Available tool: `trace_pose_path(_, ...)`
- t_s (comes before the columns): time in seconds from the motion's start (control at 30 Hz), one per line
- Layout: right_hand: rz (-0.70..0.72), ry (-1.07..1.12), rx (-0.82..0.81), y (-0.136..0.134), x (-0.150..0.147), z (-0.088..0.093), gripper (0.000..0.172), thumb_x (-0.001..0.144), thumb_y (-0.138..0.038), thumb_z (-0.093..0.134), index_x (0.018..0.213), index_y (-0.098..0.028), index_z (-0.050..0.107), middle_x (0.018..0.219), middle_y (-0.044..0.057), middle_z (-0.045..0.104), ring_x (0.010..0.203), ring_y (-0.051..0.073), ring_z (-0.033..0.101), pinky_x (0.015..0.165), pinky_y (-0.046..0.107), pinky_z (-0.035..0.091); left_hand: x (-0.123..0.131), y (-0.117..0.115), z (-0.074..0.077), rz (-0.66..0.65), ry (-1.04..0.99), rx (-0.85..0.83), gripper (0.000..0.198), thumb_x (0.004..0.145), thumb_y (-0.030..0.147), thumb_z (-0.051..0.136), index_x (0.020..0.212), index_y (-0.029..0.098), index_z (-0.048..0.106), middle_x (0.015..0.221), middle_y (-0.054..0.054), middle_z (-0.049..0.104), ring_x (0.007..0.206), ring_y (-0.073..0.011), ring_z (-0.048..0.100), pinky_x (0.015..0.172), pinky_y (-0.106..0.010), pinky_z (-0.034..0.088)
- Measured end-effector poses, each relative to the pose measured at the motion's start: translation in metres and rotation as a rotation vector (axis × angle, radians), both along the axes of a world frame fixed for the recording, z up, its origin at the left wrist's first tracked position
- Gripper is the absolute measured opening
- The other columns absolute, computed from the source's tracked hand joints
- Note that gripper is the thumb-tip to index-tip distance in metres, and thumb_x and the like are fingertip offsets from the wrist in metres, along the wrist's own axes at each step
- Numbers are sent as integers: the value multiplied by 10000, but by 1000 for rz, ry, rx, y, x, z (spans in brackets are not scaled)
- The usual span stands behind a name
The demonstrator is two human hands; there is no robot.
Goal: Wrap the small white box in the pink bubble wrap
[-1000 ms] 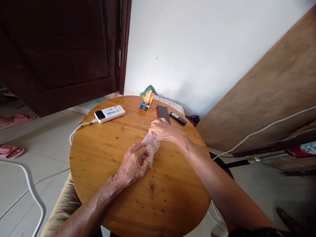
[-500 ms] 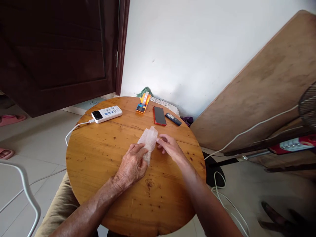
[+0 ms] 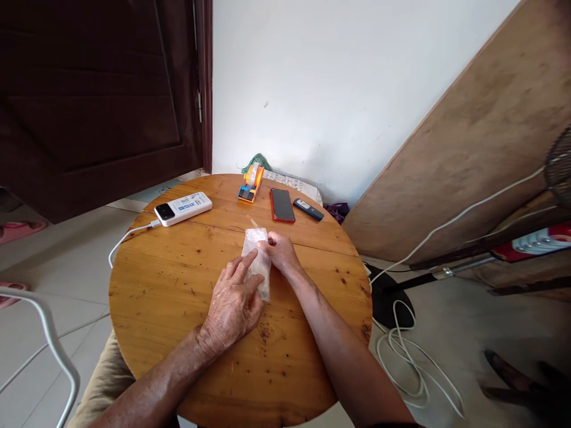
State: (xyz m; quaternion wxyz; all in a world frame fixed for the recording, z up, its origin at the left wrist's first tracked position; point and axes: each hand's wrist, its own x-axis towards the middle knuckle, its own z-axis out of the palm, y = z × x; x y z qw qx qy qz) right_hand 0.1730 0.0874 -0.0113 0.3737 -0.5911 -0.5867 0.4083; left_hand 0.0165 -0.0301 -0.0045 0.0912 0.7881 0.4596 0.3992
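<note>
A whitish, see-through bubble-wrap packet lies on the round wooden table; what it may contain cannot be made out. My left hand rests over its lower left part, index finger stretched across it and thumb near its right side. At the upper right edge my right hand has its fingers closed, thumb and index pressed on the wrap. A thin clear strip, looking like tape, sticks out beyond the packet's far end.
An orange tape dispenser, a red-edged phone and a small dark blue device lie at the back. A white power bank with a cable is at the left. A fan stands right, and cords trail over the floor.
The right hand has moved from open fingers beside the packet to closed on its edge. The packet has turned more upright in view. My left index finger has stretched forward.
</note>
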Motion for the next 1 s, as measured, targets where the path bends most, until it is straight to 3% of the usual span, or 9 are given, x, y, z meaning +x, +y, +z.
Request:
trace_pose_path(0.1,-2,-77,28,2,-2,-1,171,650,-361,612,625,-205,546,557,-63,493,568,113,411,512,230,285,-2,1,7,-22,74,-6,277,715,60,586,934,213,660,1444,-91,536,1211,-329,495,987,-514,483)
trace_pose_path(0.3,-30,-116,66,2,-5,0,200,673,-360,604,585,-208,509,543,-65,442,570,115,381,525,244,263,-3,4,10,-63,35,-41,324,705,39,529,972,182,645,1182,-103,689,1060,-290,550,954,-467,504)
trace_pose_path(0.47,-8,-18,64,-3,-3,2,259,725,-451,584,663,-207,522,583,-60,456,579,116,401,520,232,300,-2,5,7,-81,-44,-35,328,698,36,511,971,172,633,1133,-110,680,1035,-275,559,951,-440,505)
trace_pose_path(0.7,59,376,50,-17,-3,23,317,679,-455,702,827,-180,648,743,-12,619,678,142,511,617,246,400,-2,7,4,-79,-69,-57,313,724,49,517,982,181,636,1132,-103,667,1058,-270,565,958,-435,505)
trace_pose_path(0.87,98,334,104,-21,-10,32,271,699,-440,683,767,-184,622,696,-22,579,656,132,490,605,240,386,0,10,4,-62,-73,-59,281,732,54,520,958,170,641,1137,-111,663,1046,-275,561,936,-432,514)
trace_pose_path(1.0,70,297,41,-19,-15,32,307,664,-431,716,804,-177,616,704,-16,602,636,134,504,574,244,393,0,12,2,-76,-94,-50,300,721,44,518,967,163,640,1134,-115,667,1048,-273,569,939,-430,517)
